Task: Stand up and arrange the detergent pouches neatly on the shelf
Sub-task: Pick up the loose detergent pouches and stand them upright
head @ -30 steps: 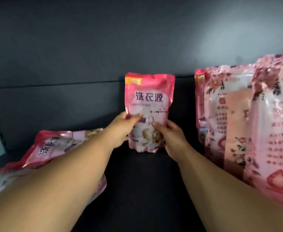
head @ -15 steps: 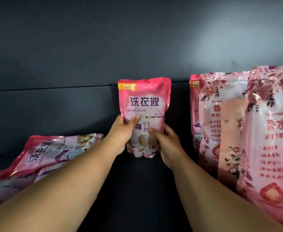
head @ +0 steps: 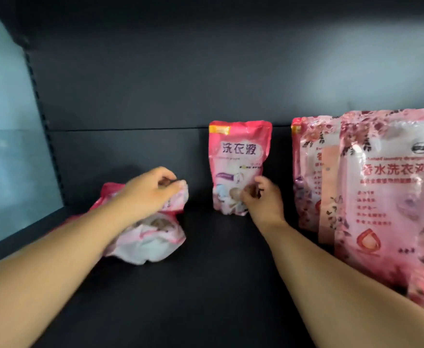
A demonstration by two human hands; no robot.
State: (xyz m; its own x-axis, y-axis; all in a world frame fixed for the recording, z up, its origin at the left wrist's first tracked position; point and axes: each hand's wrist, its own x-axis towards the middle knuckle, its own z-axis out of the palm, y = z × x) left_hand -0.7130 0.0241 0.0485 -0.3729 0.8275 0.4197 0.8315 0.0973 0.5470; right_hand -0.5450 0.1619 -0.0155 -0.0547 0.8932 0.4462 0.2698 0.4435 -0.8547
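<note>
A small pink detergent pouch (head: pixel 238 156) stands upright at the back middle of the dark shelf (head: pixel 205 285). My right hand (head: pixel 263 199) rests at its lower right corner, fingers curled and touching it. On the left, a pile of pink and white pouches (head: pixel 150 237) lies flat. My left hand (head: pixel 150 189) pinches the upper edge of the top lying pouch (head: pixel 180 194). A row of larger pink pouches (head: pixel 381 192) stands upright on the right.
The shelf's dark back wall (head: pixel 205 84) is right behind the standing pouch. A pale translucent side panel (head: pixel 10 146) closes the shelf on the left. Bare dark shelf floor shows between the lying pile and the standing row.
My left hand has left the standing small pouch and moved left onto the lying pile, gripping its top pouch. My right hand stays at the standing pouch's lower right.
</note>
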